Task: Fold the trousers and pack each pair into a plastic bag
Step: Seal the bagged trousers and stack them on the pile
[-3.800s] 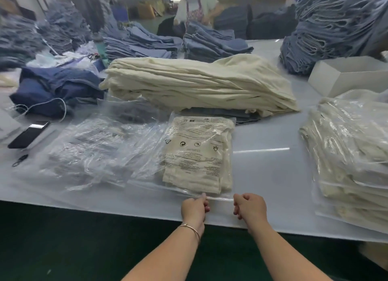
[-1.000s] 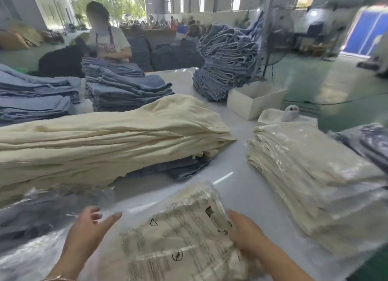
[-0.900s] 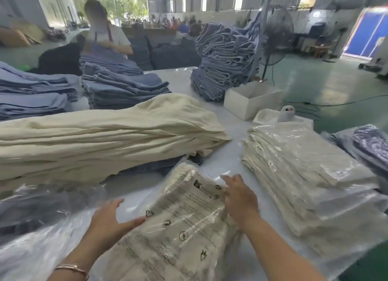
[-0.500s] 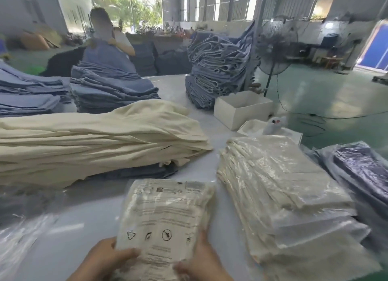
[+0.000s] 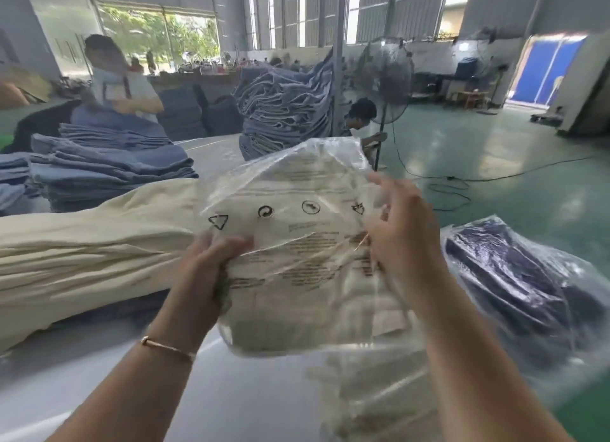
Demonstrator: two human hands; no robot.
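**Head view: bagged trousers lifted off the surface**

Held up in both hands above the surface [image 5: 231, 392], in front of the cream stack [image 5: 82, 243]: one plastic bag [image 5: 297, 190] with folded cream trousers [image 5: 310, 306] inside. Left hand [image 5: 211, 263] curled round the bag's left edge, gripping film and cloth together. Right hand [image 5: 402, 237] against the bag's right side, fingers [image 5: 386, 184] spread and half bent on the film; whether pinching or only steadying, cannot tell.

Likely light and soft, sagging without support. Slippery, crinkly film, loose and empty at the top. Best taken by both side edges, through the film onto the folded cloth, never by the slack flap alone.
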